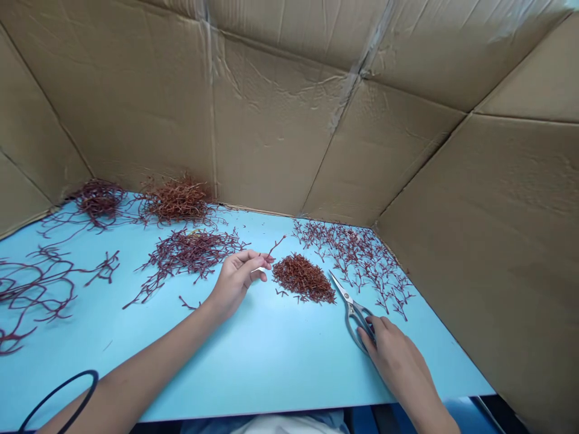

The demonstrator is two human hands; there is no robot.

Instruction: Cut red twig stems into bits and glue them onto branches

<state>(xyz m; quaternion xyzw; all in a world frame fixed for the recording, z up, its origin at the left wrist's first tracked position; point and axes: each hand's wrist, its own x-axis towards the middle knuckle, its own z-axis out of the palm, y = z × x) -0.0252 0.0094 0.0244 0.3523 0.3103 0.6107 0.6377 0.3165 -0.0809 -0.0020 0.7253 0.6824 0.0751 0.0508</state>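
Observation:
My left hand (239,277) pinches a thin dark red twig (276,244) between thumb and fingertips, its tip pointing up and right just above the blue table (253,361). Right beside it lies a small heap of short reddish-brown cut pieces (303,279). My right hand (393,355) rests on the table with its fingers in the loops of silver scissors (351,307), whose blades lie shut and point up-left toward the heap.
Branching red sprigs (362,256) are spread at the back right. A loose pile of twigs (187,253) lies left of my left hand, with two tangled bundles (176,202) behind it and long branches (36,286) at far left. Cardboard walls (271,120) enclose the table. A black cable (58,392) loops at the lower left.

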